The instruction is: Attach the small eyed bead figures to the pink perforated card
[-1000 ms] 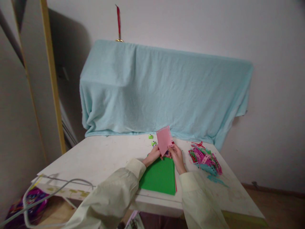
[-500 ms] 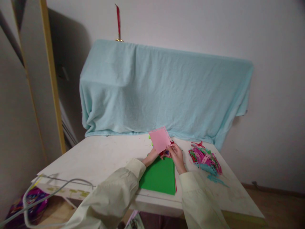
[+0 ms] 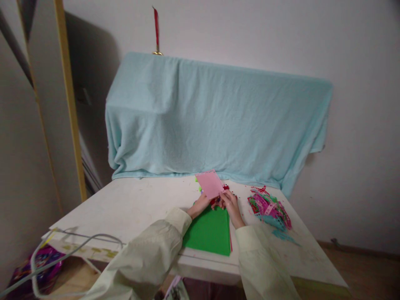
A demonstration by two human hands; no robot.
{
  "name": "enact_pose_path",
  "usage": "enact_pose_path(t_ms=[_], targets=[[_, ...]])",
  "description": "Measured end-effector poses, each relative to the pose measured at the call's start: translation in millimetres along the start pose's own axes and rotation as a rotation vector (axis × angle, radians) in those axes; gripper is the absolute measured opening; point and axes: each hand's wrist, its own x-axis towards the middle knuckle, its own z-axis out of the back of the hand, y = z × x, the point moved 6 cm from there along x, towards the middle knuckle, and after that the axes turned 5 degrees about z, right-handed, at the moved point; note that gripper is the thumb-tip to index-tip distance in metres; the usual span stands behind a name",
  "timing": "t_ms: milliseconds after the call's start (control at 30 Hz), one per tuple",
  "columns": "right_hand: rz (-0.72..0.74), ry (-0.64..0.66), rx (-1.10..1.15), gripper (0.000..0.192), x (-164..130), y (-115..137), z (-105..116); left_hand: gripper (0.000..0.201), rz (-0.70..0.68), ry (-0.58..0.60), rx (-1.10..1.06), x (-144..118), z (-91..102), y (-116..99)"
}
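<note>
Up at the far end of the green sheet (image 3: 208,231), both hands meet on a pink paper (image 3: 209,184). The right hand (image 3: 230,205) pinches the paper's near corner between its fingertips, and the left hand (image 3: 200,205) lies just beside that grip on the other side, its fingers at the paper's lower edge; whether they actually clamp it cannot be told. From the grip the paper rises up and away, tilted back toward the blue cloth (image 3: 215,121), with its long axis running leftward and slightly away from the pinch and its free corner pointing at the cloth. Something small and red (image 3: 225,188) sits just behind the fingers, partly hidden. Well to the right of the grip lies a heap of colored paper strips (image 3: 269,207) on the white table (image 3: 131,204). Below the hands, the green sheet reaches back toward the sleeves.
</note>
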Motion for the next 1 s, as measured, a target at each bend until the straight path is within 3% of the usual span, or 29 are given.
enact_pose_path(t_ms=[133, 333, 467, 767, 1000], targets=[[-0.041, 0.009, 0.042, 0.032, 0.1, -3.5, -0.8, 0.035, 0.026, 0.061, -0.009, 2.0, -1.2, 3.9], [-0.082, 0.023, 0.086, 0.031, -0.4, -5.8, -2.9, 0.036, 0.075, 0.058, -0.086, 2.8, -0.3, 7.7], [-0.046, 0.007, 0.084, 0.030, -0.5, -1.0, -2.4, 0.035, 0.074, 0.092, -0.099, 2.2, -4.1, 6.7], [-0.013, 0.017, 0.075, 0.037, -1.1, 6.9, -6.2, 0.041, 0.049, 0.026, -0.011, -6.2, -8.4, -11.0], [0.011, 0.024, 0.079, 0.035, -1.0, 6.0, -6.1, 0.038, 0.040, 0.002, 0.021, -5.0, -3.5, -5.5]])
